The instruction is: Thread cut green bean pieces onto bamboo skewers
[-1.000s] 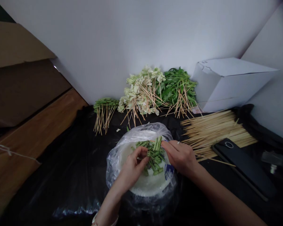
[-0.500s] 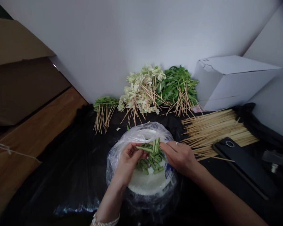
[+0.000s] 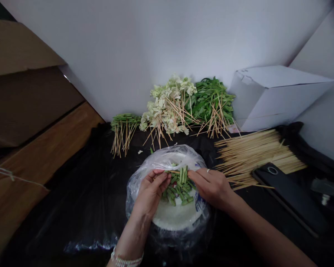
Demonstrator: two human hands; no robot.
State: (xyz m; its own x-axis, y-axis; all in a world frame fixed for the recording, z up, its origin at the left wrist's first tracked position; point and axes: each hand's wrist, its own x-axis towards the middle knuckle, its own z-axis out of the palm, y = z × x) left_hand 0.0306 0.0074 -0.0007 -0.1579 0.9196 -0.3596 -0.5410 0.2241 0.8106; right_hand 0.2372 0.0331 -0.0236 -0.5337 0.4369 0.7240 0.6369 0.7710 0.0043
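Above a plastic-covered plate [image 3: 174,219], both my hands are closed around small items. My right hand [image 3: 213,183] pinches a bamboo skewer [image 3: 174,171], which points left and carries a few short green bean pieces [image 3: 183,174] side by side near the fingers. My left hand [image 3: 153,189] is closed at the skewer's left end, on what looks like another green bean piece, mostly hidden by the fingers. More cut green beans [image 3: 179,193] lie loose on the plate below.
Behind the plate are skewered green beans [image 3: 125,118], pale cabbage-like leaves [image 3: 167,100] and leafy greens [image 3: 211,92]. On the right lie many bare skewers [image 3: 256,148] and a phone [image 3: 289,196]. A white box [image 3: 278,96] stands by the wall; black plastic [image 3: 80,200] covers the surface.
The bean piece that lay crosswise in my left fingers is now mostly hidden by them. More of the skewer shows between my hands. The right hand has hardly moved.
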